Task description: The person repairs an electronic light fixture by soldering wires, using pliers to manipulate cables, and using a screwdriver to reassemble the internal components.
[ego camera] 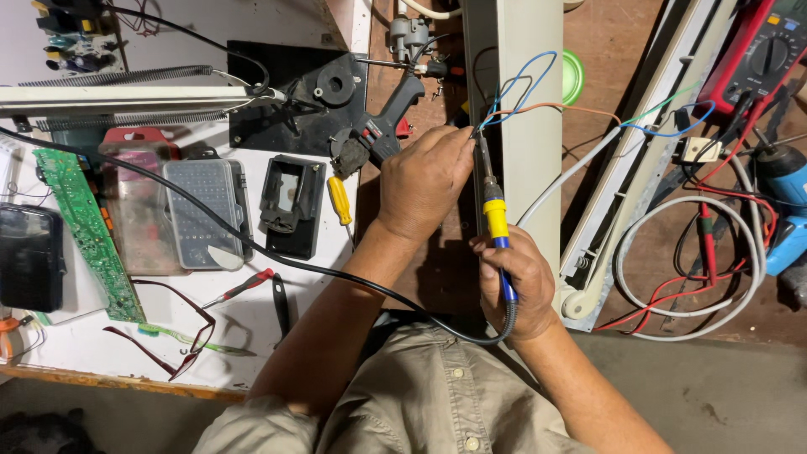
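Note:
My right hand [519,282] grips a soldering iron [495,220] with a yellow and blue handle, its tip pointing up toward a bundle of thin blue, orange and black wires [514,94]. My left hand [424,181] pinches those wires at their lower end, right beside the iron's tip, against a long pale metal housing [525,126]. The iron's black cord [210,220] runs left across the bench.
A red multimeter [761,55] and a blue drill [786,181] lie at right among red and white cables. On the white board at left are a green circuit board [84,231], a clear bit case [202,210], glasses [181,336], a yellow screwdriver [340,200] and a glue gun [382,126].

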